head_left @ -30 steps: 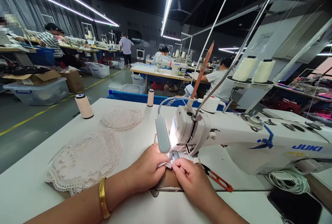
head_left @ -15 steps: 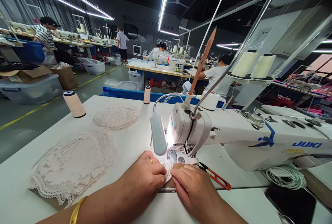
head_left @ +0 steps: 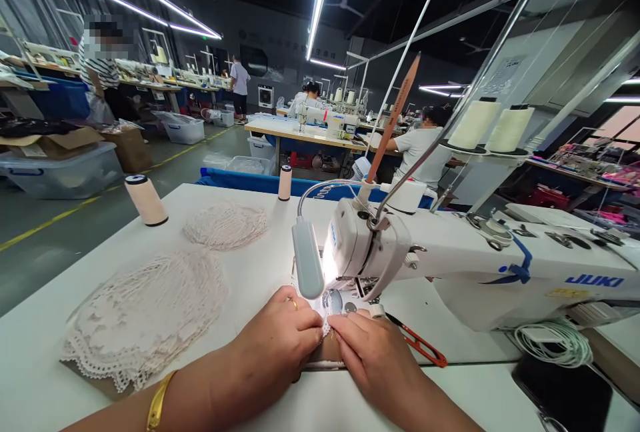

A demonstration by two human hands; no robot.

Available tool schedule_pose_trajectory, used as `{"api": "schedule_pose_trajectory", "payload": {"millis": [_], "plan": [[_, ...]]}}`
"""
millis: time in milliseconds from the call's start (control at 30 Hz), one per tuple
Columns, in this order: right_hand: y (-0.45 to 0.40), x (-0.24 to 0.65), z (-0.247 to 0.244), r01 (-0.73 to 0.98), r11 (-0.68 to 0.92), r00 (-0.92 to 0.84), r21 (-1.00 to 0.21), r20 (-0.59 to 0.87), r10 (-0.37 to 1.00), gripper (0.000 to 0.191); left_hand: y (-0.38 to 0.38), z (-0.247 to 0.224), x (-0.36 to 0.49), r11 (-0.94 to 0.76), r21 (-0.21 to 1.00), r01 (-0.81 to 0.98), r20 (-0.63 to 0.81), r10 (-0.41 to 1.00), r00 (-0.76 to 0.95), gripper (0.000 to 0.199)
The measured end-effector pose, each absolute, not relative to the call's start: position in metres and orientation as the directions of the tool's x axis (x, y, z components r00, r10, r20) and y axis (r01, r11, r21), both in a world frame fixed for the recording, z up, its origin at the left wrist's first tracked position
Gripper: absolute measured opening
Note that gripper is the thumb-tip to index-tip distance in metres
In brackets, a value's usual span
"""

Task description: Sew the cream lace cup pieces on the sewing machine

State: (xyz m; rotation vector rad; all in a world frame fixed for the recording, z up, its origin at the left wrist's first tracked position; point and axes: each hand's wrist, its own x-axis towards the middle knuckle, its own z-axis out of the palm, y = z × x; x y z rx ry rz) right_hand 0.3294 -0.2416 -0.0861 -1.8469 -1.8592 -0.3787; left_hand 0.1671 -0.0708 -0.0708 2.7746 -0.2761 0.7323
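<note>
On my left wrist [head_left: 175,389], toward seven o'clock, I wear a shiny gold bracelet [head_left: 159,402]. A slim gold ring [head_left: 294,304] circles a finger of my left hand [head_left: 280,332], near six o'clock. My forearms are bare.

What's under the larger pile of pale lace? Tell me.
Under the larger pale lace pile, a flat brown piece pokes out on the white tabletop; the rest is covered.
</note>
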Motion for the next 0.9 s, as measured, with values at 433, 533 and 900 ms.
{"api": "schedule_pose_trajectory", "payload": {"millis": [433, 533, 900], "plan": [[-0.240, 0.332, -0.090, 0.993, -0.018, 0.074, -0.115, 0.506, 0.859, 0.033, -0.070, -0.078, 0.169, -0.951, 0.209, -0.228, 0.514, -0.091, 0.853, 0.021], [-0.237, 0.332, -0.090, 0.993, -0.028, 0.084, -0.119, 0.503, 0.860, 0.033, -0.065, -0.078, 0.172, -0.958, 0.185, -0.220, 0.521, -0.094, 0.848, 0.018], [-0.238, 0.340, -0.102, 0.995, -0.022, 0.069, -0.097, 0.513, 0.855, 0.030, -0.056, -0.081, 0.180, -0.983, 0.124, -0.134, 0.508, -0.053, 0.859, 0.021]]}}
